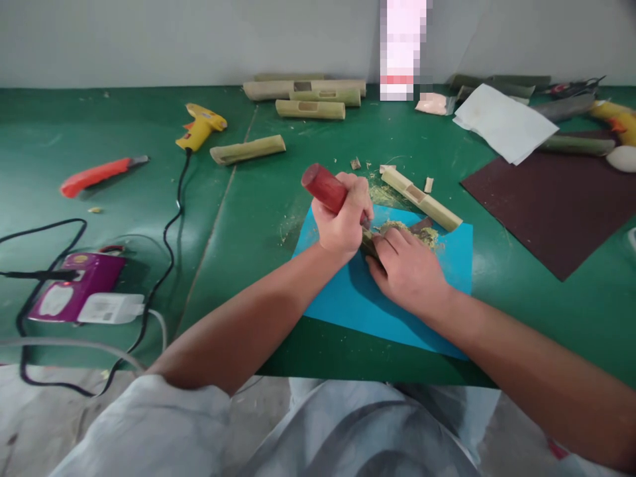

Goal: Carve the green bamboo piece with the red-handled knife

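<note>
My left hand [342, 215] is closed around a tool with a thick red handle [325, 187], held tilted. Its working end is mostly hidden and points down at a bamboo piece [368, 244]. My right hand [410, 265] grips that same bamboo piece and presses it against a blue sheet [342, 291]; most of the piece is under my fingers. Pale shavings [397, 227] lie scattered just beyond my hands. Close by on the right rests a split bamboo length [437, 211] with a rectangular notch cut in it.
More bamboo tubes [311, 109] lie along the back wall, with another tube [248, 150] nearer. On the left are a yellow glue gun [201, 127], a red utility knife [102, 175] and a purple power strip [92, 271] with cables. White paper [504, 122] overlaps a dark brown sheet [556, 212].
</note>
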The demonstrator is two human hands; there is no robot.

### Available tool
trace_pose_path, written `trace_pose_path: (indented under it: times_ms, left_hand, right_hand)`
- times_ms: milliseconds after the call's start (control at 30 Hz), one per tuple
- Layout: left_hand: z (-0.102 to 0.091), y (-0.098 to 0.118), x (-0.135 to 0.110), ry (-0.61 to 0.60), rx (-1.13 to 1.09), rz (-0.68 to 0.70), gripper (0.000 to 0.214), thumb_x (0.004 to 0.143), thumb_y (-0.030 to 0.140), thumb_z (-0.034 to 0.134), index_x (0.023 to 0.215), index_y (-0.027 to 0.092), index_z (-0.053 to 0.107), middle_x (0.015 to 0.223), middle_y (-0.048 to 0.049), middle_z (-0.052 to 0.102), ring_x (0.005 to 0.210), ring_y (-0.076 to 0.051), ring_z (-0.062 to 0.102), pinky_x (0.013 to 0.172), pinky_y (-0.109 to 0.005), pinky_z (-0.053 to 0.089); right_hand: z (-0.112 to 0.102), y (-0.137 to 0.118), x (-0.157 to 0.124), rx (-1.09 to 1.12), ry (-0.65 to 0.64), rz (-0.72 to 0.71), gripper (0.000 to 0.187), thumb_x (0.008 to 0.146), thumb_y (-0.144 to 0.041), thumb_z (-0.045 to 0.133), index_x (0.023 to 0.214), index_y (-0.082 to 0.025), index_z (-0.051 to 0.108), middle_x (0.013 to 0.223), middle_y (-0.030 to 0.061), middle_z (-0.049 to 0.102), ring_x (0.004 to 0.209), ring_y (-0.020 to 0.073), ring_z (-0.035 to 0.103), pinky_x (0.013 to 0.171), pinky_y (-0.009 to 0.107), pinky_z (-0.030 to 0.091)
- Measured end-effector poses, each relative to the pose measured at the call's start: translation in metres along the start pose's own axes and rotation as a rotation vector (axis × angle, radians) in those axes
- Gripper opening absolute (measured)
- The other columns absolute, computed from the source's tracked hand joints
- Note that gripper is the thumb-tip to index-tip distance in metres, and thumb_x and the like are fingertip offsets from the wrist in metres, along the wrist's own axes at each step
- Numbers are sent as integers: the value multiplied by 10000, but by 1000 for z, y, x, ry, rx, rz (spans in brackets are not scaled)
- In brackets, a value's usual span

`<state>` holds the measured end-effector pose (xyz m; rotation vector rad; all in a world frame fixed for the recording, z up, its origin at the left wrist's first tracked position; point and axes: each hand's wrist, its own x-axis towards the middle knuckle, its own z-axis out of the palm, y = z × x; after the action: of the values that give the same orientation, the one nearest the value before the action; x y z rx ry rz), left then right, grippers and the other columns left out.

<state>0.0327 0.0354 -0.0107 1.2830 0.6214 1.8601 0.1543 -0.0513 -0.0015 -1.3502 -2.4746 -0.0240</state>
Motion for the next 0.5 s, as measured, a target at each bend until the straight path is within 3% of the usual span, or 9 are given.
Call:
trace_pose_path:
  times_ms: [233,367,500]
  left_hand:
    - [-2,-1,-1,-33,35,53,482,927,417,734,561,204,503,491,41,489,391,-67,454,382,-287,303]
    - [-1,4,-2,-30,49,-40,454,940,382,710,573,197,519,514,44,502,425,-73,478,417,-269,333]
    - [0,7,-2,-24,54,-39,452,919,391,727,570,196,516,518,51,505,420,-73,481,430,-258,354]
  right_hand:
    - [-1,0,0,-27,16,-2,262,1020,-271,522,1070,-109,722,948,133,689,916,278,605,773,389,445]
    - [-2,-1,-1,-41,17,11,265,1013,-284,541,1106,-107,714,964,132,696,926,279,612,773,387,443]
    - [-4,1,-1,-32,7,29,251,1001,-304,562,1092,-122,709,970,122,695,920,277,613,781,386,442]
